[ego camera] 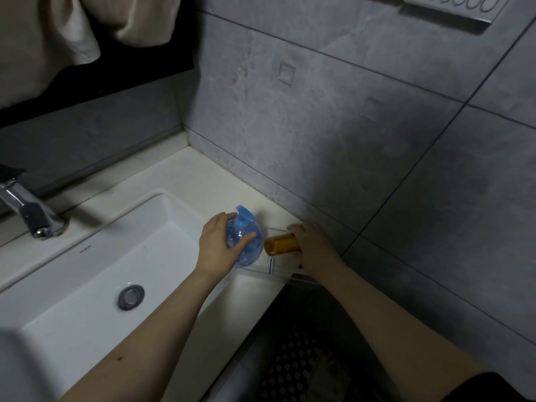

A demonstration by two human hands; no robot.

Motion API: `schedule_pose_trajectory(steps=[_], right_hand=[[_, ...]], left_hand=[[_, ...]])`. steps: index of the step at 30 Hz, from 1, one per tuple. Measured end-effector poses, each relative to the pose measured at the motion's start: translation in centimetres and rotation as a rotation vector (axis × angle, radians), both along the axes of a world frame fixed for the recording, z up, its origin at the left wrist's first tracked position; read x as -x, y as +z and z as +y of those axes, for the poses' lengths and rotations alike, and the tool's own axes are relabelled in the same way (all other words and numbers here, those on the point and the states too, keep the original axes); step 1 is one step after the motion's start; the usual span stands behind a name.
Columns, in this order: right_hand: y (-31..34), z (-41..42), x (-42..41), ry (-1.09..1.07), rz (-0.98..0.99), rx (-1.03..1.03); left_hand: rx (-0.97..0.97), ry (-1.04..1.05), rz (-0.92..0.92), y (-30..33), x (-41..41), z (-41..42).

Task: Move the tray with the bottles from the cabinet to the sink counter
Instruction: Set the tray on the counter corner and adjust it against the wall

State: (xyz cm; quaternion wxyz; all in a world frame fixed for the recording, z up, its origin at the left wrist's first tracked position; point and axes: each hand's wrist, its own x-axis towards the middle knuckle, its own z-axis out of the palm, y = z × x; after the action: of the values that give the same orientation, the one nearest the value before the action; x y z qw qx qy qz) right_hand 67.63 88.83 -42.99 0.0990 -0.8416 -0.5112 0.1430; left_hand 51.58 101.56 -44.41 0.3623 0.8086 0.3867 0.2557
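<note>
A clear tray [274, 271] rests on the white sink counter [203, 181], at its right end by the grey wall. In it stands a blue pump bottle [246, 248], upright, with a light-blue pump head. My left hand [220, 245] wraps around this bottle from the left. An amber bottle [280, 245] lies on its side over the tray, its base pointing left. My right hand [311, 245] grips the amber bottle at its right end. The tray's far side is hidden behind both bottles and my hands.
A white rectangular basin [95, 271] with a metal drain [131, 297] fills the counter's left part. A chrome tap [29, 210] stands at the back left. Beige cloth [72, 27] hangs above. Dark patterned floor [293, 361] lies below the counter's right edge.
</note>
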Motion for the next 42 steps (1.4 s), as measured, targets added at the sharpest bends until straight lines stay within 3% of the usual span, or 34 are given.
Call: schedule_pose_trajectory(steps=[6,16,30,33,38,42], right_hand=[[0.5,2.0,0.5,-0.07,0.218,-0.127],[-0.2,3.6,1.3,-0.174,0.394,-0.249],[-0.6,3.1,2.5,-0.171,0.368,-0.278],[-0.7,2.1,2.4,-0.167,0.209,-0.356],[-1.7,-1.4,2.1,-0.372,0.214,-0.288],[-2.6,-4.2,3.5,-0.49,0.17,-0.353]], left_hand=[[0.325,-0.153,-0.108,-0.6,0.7,-0.2],[0.293,-0.142,-0.09,-2.3,1.1,-0.5],[0.335,-0.144,-0.116,-1.8,1.5,-1.0],[0.459,-0.149,-0.123,-2.1,2.2,-0.7],[0.671,0.0,-0.123,-3.3,3.4,-0.9],[0.549,0.15,-0.126,-3.2,2.8,-1.2]])
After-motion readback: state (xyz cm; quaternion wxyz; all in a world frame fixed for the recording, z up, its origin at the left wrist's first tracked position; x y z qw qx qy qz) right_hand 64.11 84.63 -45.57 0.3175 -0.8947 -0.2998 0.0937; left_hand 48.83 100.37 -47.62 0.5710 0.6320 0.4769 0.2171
